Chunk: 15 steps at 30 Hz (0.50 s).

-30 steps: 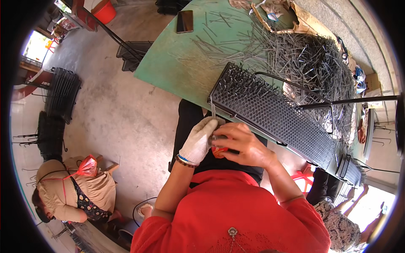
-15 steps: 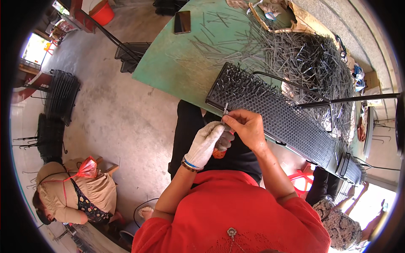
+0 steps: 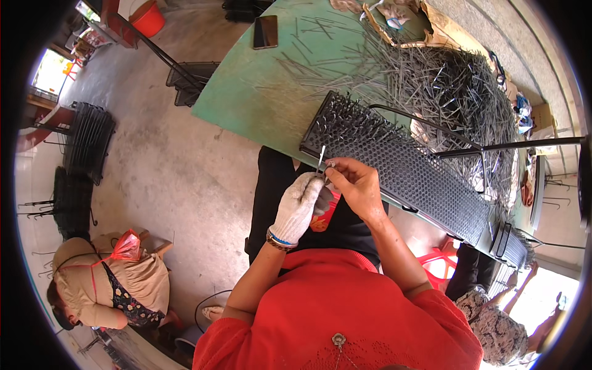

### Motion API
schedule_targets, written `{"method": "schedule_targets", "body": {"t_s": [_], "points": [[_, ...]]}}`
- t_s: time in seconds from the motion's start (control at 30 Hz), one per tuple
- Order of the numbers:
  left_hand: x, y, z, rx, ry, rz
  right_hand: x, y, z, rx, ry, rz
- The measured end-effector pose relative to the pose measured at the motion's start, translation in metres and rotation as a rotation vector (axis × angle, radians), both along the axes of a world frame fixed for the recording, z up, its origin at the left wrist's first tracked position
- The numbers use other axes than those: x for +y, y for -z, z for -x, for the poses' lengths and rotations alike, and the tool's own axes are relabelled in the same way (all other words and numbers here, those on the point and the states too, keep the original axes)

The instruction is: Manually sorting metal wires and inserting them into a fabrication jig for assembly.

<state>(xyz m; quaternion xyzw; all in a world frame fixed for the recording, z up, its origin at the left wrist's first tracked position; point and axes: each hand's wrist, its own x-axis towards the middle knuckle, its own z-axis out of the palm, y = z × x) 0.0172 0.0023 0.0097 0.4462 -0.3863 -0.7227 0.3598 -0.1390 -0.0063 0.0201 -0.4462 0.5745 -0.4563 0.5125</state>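
Note:
My left hand (image 3: pixel 298 206), in a whitish knit glove, is closed round a thin pale strip (image 3: pixel 321 158) that stands up past its fingertips. Bare, my right hand (image 3: pixel 354 185) pinches with thumb and forefinger right beside it; whatever small piece it grips is hidden. Both hands meet over my lap, just off the near edge of the green table (image 3: pixel 246 86). Behind them lies a long black perforated panel (image 3: pixel 419 176), with many short dark strips sticking up from its left end. A red item (image 3: pixel 325 216) shows partly behind the glove; its kind is unclear.
Thin black strips (image 3: pixel 456 92) lie heaped on the table, others scattered. A phone (image 3: pixel 266 32) sits at its left side, a torn bag (image 3: pixel 444 31) at the back. Black rods cross the panel's right half. A person (image 3: pixel 114 277) bends at lower left; another (image 3: pixel 502 324) works at lower right.
My gloved left hand has shifted slightly left, and the pale strip now stands a little apart from my right fingertips. My right hand has barely moved.

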Motion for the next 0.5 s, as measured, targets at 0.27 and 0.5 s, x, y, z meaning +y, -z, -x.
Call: {"method": "schedule_targets", "body": {"t_s": [0.27, 0.5], "points": [[-0.001, -0.009, -0.006, -0.017, -0.146, 0.022, -0.011, -0.014, -0.003, -0.089, -0.012, 0.029], [-0.005, 0.000, -0.014, 0.064, -0.224, -0.031, -0.047, -0.041, 0.001, 0.336, 0.125, 0.394]]}}
